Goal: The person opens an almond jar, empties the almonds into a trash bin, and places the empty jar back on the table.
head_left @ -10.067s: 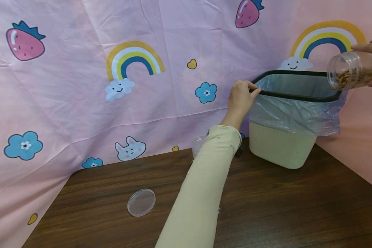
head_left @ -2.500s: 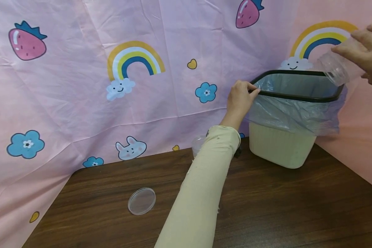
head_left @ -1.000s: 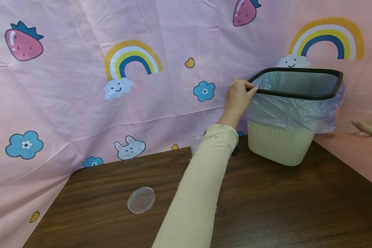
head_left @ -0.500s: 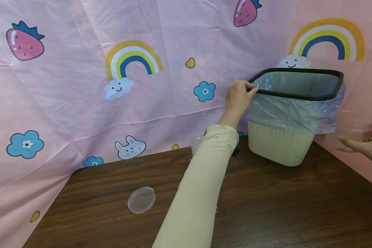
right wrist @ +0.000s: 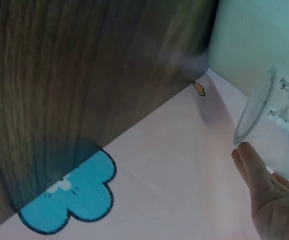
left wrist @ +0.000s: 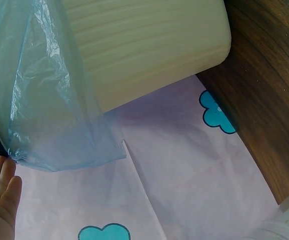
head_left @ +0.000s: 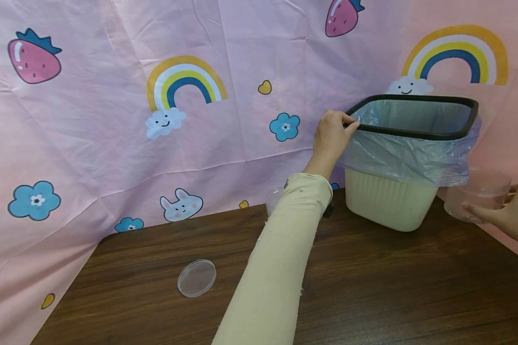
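Note:
My left hand (head_left: 331, 136) pinches the dark rim (head_left: 414, 133) of the cream trash bin (head_left: 388, 201) at its left corner; the left wrist view shows these fingers (left wrist: 3, 172) at the rim's edge. A bluish plastic bag (head_left: 414, 155) lines the bin and hangs over its outside. To the right of the bin, my right hand (head_left: 511, 211) grips a clear jar (head_left: 479, 191), held roughly upright low near the table's right edge. In the right wrist view, specks of residue mark the jar (right wrist: 284, 120). Whether its base touches the table I cannot tell.
A clear round lid (head_left: 197, 278) lies on the dark wooden table (head_left: 155, 306), left of my sleeve. Another clear container (head_left: 273, 197) stands at the back, partly hidden by my left arm. Patterned cloth (head_left: 241, 57) hangs behind and to the right.
Earlier the jar, holding brown nut-like pieces, was tilted over the bin; later it looked emptied. My right hand has since lowered it upright beside the bin. The left hand stays at the rim.

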A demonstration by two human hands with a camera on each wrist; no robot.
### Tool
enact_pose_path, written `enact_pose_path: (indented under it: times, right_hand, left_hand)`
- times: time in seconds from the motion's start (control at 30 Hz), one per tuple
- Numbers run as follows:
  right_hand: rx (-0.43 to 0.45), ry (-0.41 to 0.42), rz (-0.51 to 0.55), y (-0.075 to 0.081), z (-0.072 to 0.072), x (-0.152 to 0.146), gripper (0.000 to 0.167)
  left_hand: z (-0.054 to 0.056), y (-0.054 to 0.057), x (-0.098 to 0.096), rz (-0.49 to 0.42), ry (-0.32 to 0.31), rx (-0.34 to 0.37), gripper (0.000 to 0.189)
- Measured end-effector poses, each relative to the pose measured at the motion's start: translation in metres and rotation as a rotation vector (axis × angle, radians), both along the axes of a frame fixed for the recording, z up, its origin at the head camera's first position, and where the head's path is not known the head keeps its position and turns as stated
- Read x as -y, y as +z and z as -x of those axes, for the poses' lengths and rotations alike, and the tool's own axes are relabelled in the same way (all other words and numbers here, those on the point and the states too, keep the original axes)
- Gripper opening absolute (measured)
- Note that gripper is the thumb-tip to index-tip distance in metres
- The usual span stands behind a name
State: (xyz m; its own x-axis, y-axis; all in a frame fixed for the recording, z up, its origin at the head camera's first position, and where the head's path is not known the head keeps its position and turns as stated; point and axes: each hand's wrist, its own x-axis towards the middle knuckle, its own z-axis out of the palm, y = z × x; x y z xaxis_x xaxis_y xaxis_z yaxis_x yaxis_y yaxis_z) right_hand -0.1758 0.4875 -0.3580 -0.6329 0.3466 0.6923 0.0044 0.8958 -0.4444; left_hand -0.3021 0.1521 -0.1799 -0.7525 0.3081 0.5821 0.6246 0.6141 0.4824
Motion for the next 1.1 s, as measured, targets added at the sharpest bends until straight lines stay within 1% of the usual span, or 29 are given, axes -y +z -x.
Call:
enact_pose_path:
  times: [0.07,0.1,0.17,0.23,0.27,0.33,0.4,0.43,0.47,0.6,0.7,0.83,0.97,1.07,1.1]
  right_hand:
    - [0.044,0.004,0.009,0.005,-0.007,0.013,0.058]
    - [0.070,-0.008,0.018,0.005,-0.008,0.016,0.057]
    - [0.098,0.014,0.027,0.007,-0.012,0.023,0.057]
    - [0.120,0.016,0.035,0.006,-0.013,0.026,0.058]
    - [0.114,0.020,0.029,0.005,-0.014,0.028,0.057]
    - [0.079,0.084,0.043,0.006,-0.016,0.032,0.053]
    - [0.098,0.087,0.053,0.005,-0.019,0.036,0.053]
    - [0.111,0.082,0.082,0.005,-0.020,0.039,0.052]
    - [0.129,0.102,0.103,0.007,-0.022,0.044,0.051]
    - [0.266,0.076,0.146,0.005,-0.026,0.051,0.055]
    - [0.316,0.091,0.125,0.002,-0.026,0.051,0.061]
    - [0.342,0.081,0.109,-0.001,-0.025,0.050,0.074]
    - [0.350,0.070,0.100,-0.004,-0.024,0.050,0.071]
    - [0.331,0.085,0.079,-0.005,-0.023,0.050,0.057]
    - [0.324,0.090,0.069,-0.006,-0.023,0.050,0.055]
  left_hand:
    - [0.000,0.000,0.000,0.003,-0.001,-0.002,0.017]
    - [-0.001,0.000,0.000,0.004,-0.001,-0.002,0.017]
    - [0.000,0.000,0.000,0.007,0.000,-0.005,0.017]
    - [-0.001,0.000,0.000,0.014,0.001,-0.004,0.017]
    - [-0.001,0.000,0.000,0.017,0.001,-0.004,0.018]
    - [-0.001,-0.001,-0.001,0.021,0.000,-0.003,0.018]
    - [-0.001,-0.001,-0.001,0.025,0.000,0.005,0.018]
    - [-0.001,-0.001,-0.002,0.024,0.000,0.008,0.018]
    - [-0.001,-0.001,-0.002,0.022,0.002,0.013,0.017]
    - [-0.002,-0.001,-0.003,0.022,0.007,0.025,0.017]
    - [-0.001,-0.001,-0.003,0.015,0.004,0.028,0.017]
    - [-0.001,0.000,-0.002,0.010,0.002,0.023,0.017]
    - [-0.001,0.000,-0.001,0.009,0.003,0.016,0.017]
    - [0.000,0.001,0.000,0.008,0.004,0.014,0.017]
    - [0.000,0.001,0.000,0.008,0.003,0.014,0.017]
